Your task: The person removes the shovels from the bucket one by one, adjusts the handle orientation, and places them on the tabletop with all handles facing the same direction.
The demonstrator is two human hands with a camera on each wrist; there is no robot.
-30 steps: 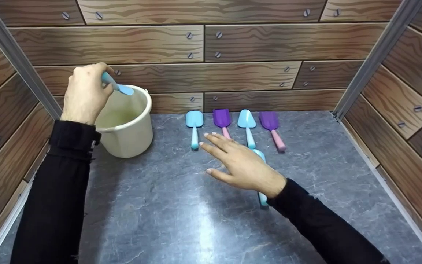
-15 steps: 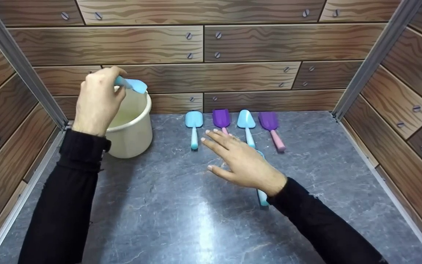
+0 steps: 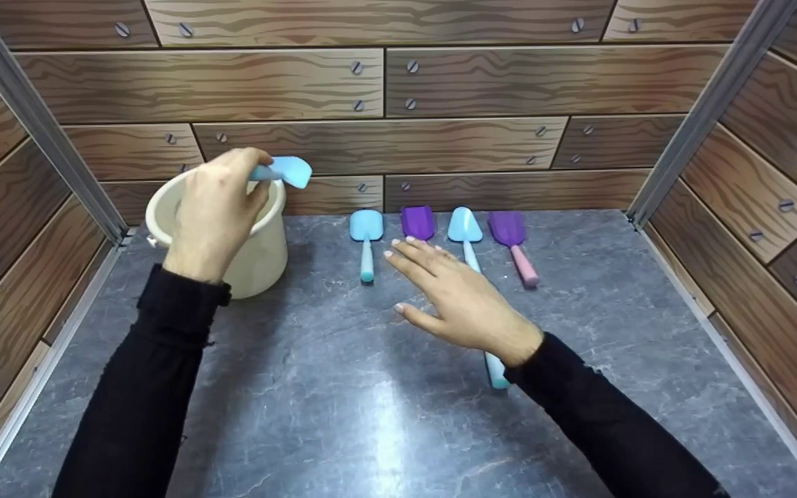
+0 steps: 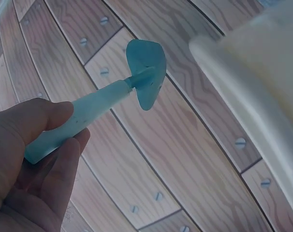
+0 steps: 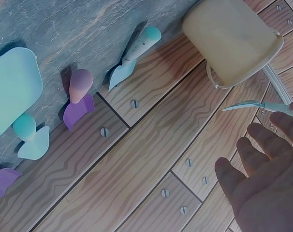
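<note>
My left hand (image 3: pixel 215 207) pinches the handle of a light blue toy shovel (image 4: pixel 146 75) between thumb and fingers, above the rim of a cream bucket (image 3: pixel 260 252). The shovel's blade points right, past the bucket. My right hand (image 3: pixel 464 301) hovers palm down with fingers spread, holding nothing. Under its wrist lies another blue shovel (image 3: pixel 495 370), its blade hidden by the hand in the head view. Beyond the fingers are a purple shovel (image 3: pixel 418 223) with its handle covered, and a blue shovel (image 3: pixel 466 225) with a pointed blade.
A square-bladed blue shovel (image 3: pixel 367 226) lies left in the back row, and a purple shovel with a pink handle (image 3: pixel 509 228) at the right end. Wood-patterned walls (image 3: pixel 481 79) enclose the grey marbled table (image 3: pixel 288 415) at the back and sides.
My left hand has moved right and slightly toward me, carrying the shovel from over the bucket's opening to past its right rim. The right hand has barely moved.
</note>
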